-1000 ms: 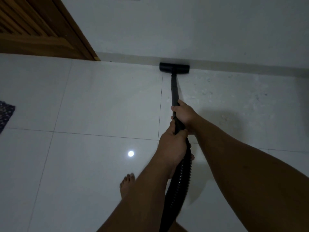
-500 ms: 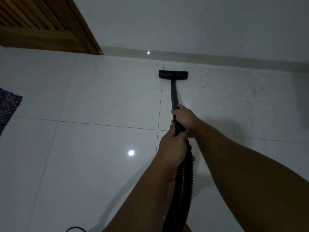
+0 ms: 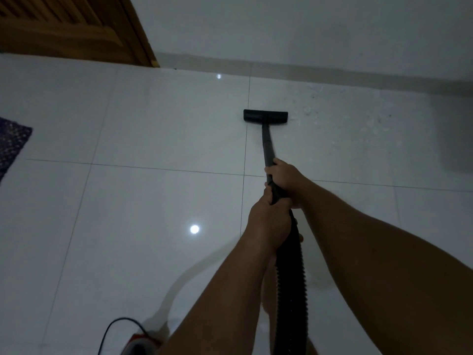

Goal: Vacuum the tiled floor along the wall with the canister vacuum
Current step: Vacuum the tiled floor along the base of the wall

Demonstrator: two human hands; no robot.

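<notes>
Two hands: left hand [image 3: 268,221], right hand [image 3: 286,180]; one floor nozzle [image 3: 265,116]; one rug [image 3: 12,142].

Both forearms are bare from the frame's lower edge up to the wrists, with no sleeve, watch, bracelet or ring to be seen. The left hand [image 3: 268,221] and the right hand [image 3: 286,176] are ungloved. The dim light hides any finer detail of them.

Floor head [image 3: 265,116] set flat on tiled floor [image 3: 153,139], apart from wall [image 3: 307,32] behind. Wand [image 3: 267,147] held by right hand [image 3: 285,179] ahead of left hand [image 3: 271,220]. Door [image 3: 71,29] far left; rug [image 3: 12,144] at left edge; cord [image 3: 112,329] at near left.
</notes>
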